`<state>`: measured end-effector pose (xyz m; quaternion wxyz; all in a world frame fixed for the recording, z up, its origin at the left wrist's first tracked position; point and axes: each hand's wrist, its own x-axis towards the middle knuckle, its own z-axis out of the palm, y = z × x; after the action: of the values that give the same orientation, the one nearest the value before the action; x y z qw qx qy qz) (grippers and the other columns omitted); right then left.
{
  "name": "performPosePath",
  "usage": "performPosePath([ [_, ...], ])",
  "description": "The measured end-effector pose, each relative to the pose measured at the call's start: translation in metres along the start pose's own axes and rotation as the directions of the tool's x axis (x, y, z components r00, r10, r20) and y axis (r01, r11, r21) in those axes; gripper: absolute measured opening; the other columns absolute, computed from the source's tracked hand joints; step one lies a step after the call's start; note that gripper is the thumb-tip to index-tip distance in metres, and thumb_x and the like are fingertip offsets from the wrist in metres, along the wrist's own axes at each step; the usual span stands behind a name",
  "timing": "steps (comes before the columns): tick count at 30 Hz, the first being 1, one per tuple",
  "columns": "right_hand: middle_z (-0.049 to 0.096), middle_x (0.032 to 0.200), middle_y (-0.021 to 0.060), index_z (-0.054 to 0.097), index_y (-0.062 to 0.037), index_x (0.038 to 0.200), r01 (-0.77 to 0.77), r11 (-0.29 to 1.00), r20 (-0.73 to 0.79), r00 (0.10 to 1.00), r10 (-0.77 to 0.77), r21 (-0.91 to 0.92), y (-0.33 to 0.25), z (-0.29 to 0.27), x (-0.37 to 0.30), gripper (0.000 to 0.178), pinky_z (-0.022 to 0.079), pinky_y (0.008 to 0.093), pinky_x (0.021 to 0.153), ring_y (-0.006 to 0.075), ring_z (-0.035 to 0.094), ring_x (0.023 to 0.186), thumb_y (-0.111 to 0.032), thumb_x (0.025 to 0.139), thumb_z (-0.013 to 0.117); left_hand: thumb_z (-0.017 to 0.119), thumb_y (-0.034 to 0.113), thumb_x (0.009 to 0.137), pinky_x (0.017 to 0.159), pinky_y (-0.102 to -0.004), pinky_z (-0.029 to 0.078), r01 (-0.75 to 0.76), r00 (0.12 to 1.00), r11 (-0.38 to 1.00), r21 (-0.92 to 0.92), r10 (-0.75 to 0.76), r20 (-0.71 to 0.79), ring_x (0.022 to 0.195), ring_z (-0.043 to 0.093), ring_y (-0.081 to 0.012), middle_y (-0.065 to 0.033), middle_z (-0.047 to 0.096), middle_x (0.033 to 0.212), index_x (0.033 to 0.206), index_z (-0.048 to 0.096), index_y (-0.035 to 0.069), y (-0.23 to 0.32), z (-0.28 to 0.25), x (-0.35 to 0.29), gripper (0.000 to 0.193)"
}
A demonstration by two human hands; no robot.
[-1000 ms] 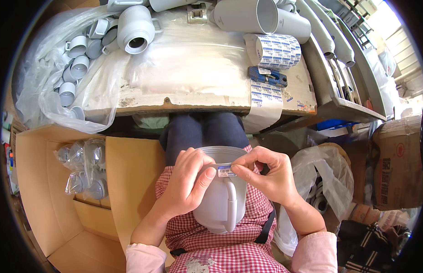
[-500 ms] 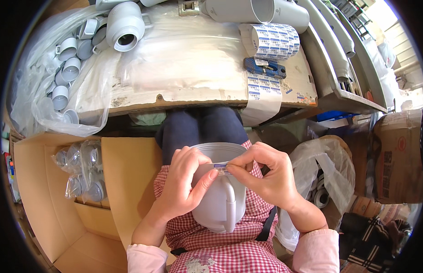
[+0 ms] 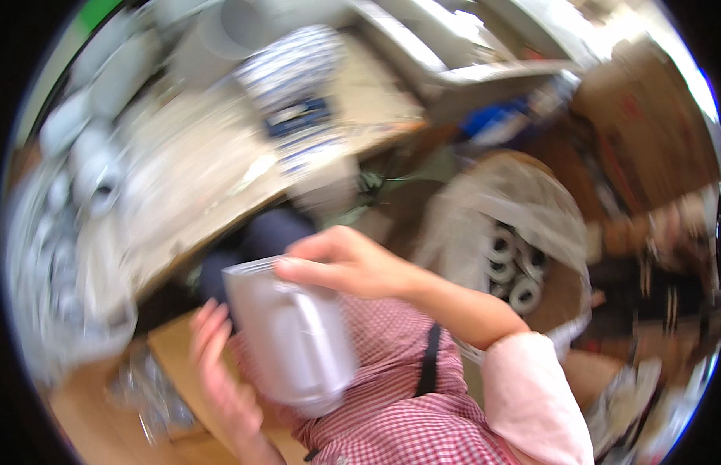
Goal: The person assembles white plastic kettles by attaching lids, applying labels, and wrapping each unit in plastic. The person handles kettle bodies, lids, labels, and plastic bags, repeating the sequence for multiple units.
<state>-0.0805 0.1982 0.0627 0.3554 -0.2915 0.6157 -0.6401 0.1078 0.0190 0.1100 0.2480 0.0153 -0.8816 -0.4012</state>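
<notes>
A light grey plastic jug with a side handle is tilted in front of my apron. My right hand grips its rim, thumb on the outer wall near the top of the handle. To the left of the jug, my left hand is apart from it, its fingers stretched out and blurred, with nothing seen in them. The small label seen earlier at the rim cannot be made out now; my right hand covers part of that spot.
On the workbench lie a label roll and a dark blue block. A plastic-lined carton at right holds several pale rings. Bagged cups stand left; a cardboard box is at far right.
The view has swung right and blurred. My left hand has let go of the jug and moved off to its left. The jug has tilted, with my right hand now gripping its rim.
</notes>
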Motion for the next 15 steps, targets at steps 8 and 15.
performPosePath([
  [8,0.076,0.102,0.0097,0.077,0.0013,0.098,-0.118,0.884,-0.160,0.964,0.210,0.452,0.023,0.002,-0.112,0.054,0.057,0.0325,0.085,0.0154,0.070,0.091,-0.047,0.110,0.056,0.041,0.053,0.108,0.084,-0.0458,0.058,-0.450,0.867,0.845,0.290,0.491,-0.086,0.092,0.071,-0.0355,-0.0220,0.074,0.099,0.109,0.069,-0.005,0.010,-0.031,0.033,0.065],
  [15,0.072,0.087,0.0218,0.069,-0.0019,0.097,-0.809,0.568,-0.988,0.112,-0.106,-0.153,0.210,-0.217,-0.368,0.031,0.053,0.0505,0.072,0.0410,0.070,0.083,-0.030,0.102,0.057,0.055,0.024,0.109,0.093,-0.0418,0.050,0.472,0.868,0.881,-0.016,-0.461,0.186,0.096,0.065,-0.0276,-0.0201,0.074,0.107,0.102,0.060,0.001,0.024,0.008,0.046,0.025],
])
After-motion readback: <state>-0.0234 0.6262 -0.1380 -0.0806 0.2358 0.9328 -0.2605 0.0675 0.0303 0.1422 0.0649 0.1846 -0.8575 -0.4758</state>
